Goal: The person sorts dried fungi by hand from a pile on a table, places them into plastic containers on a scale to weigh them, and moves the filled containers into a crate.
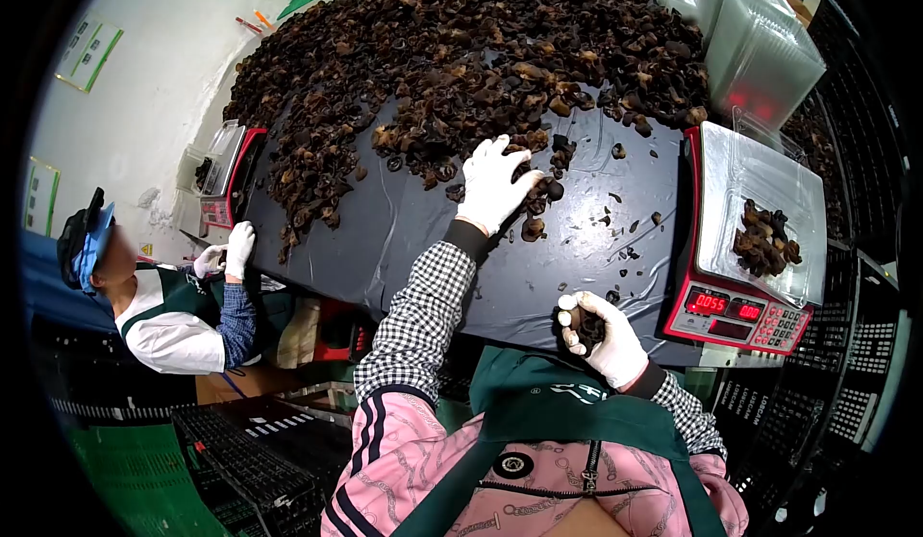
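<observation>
Dark-sheeted table (524, 292), pale wall (159, 80) — left hand (494, 189) wide over dried pieces (461, 66), right hand (615, 343) around others.

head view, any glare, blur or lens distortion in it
Head view: wide-lens bending with black corners; head view: pale glare on the dark sheet, red glow in the stacked clear trays; head view: blur over the co-worker's face, left hand fairly sharp.

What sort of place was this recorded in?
Probably a food-packing room: dark pieces heaped over a table, a lit scale with a small portion on it, and clear containers stacked nearby.
</observation>
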Motion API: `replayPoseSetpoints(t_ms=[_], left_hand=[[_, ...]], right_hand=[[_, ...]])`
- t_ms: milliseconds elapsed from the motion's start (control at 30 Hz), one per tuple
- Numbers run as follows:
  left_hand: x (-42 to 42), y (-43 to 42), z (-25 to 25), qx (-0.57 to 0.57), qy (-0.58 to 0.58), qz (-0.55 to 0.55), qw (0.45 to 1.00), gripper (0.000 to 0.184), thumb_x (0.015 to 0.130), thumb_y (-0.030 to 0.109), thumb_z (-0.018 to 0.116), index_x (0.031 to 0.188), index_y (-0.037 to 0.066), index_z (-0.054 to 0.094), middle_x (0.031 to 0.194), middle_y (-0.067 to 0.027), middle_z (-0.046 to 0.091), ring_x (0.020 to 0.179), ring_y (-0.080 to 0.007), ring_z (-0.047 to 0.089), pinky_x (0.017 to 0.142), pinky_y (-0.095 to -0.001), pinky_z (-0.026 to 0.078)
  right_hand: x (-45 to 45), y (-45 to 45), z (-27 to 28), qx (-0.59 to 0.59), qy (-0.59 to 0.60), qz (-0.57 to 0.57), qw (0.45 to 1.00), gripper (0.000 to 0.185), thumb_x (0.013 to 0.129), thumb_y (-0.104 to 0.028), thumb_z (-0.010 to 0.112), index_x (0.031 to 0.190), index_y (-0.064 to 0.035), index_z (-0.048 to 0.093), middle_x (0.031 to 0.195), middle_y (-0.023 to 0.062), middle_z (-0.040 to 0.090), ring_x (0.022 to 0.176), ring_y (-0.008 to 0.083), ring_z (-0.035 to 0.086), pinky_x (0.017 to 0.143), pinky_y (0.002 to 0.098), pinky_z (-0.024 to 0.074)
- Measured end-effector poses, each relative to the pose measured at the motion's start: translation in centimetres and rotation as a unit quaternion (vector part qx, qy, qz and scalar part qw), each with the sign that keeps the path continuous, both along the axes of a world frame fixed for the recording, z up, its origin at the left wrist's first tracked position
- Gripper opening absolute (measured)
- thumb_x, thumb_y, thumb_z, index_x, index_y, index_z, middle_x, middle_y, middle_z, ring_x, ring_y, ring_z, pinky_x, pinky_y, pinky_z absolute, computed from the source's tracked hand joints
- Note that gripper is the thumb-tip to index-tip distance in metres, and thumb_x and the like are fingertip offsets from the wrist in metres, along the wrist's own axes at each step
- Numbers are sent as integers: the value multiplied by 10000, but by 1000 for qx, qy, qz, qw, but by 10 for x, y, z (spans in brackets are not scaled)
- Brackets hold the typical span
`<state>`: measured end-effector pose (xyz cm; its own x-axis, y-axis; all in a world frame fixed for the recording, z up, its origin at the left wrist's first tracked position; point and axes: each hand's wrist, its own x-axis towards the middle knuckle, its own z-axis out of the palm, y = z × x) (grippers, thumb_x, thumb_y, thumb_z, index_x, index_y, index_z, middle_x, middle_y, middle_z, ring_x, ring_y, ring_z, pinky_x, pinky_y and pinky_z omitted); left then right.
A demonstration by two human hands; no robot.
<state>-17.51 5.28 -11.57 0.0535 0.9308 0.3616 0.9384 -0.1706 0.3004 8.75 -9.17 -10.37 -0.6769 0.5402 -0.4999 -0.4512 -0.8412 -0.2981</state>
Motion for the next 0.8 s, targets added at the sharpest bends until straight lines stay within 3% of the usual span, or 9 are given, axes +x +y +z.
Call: replayPoseSetpoints(t_ms=[67,333,433,533,633,800], left_hand=[[-8,2,-11,120,-91,-21,988,124,863,181,746,918,71,763,1058,-133,729,1123,-327,636,962,-423,507],[-34,-48,-11,188,-54,49,980,121,830,108,744,942,64,750,1024,-134,710,1034,-342,646,938,-451,503],[-29,-48,-3,145,-72,54,985,140,829,124,755,952,59,745,1065,-142,701,1078,-347,629,959,-453,491],[-20,-44,-8,149,-11,39,988,170,848,152,752,995,69,736,1151,-149,673,1154,-354,587,1000,-465,462],[-29,-35,-18,148,41,9,988,246,857,188,745,1082,92,723,1185,-165,661,1142,-384,585,987,-485,470],[-44,-28,-26,180,41,54,981,144,908,128,707,1047,91,709,1140,-129,674,1074,-318,618,933,-430,514]], right_hand=[[1,0,0,-1,-4,1,1000,267,1010,-299,573,1089,-64,672,891,39,664,701,158,586,594,262,425],[0,0,-6,2,4,16,1000,278,1008,-306,564,1090,-62,669,885,37,667,701,159,587,588,272,422],[-3,-1,0,8,-15,23,1000,285,1012,-309,558,1094,-58,668,881,40,669,694,156,585,586,274,423],[-3,-2,2,19,-26,28,999,302,1016,-313,553,1101,-48,669,880,47,673,687,152,585,577,267,421],[2,-5,13,68,-23,6,997,307,1027,-295,542,1106,-31,678,882,56,677,686,148,587,554,259,411],[37,4,70,189,-57,-86,977,280,1015,-284,566,1075,-32,673,860,81,678,608,165,599,481,274,391]])
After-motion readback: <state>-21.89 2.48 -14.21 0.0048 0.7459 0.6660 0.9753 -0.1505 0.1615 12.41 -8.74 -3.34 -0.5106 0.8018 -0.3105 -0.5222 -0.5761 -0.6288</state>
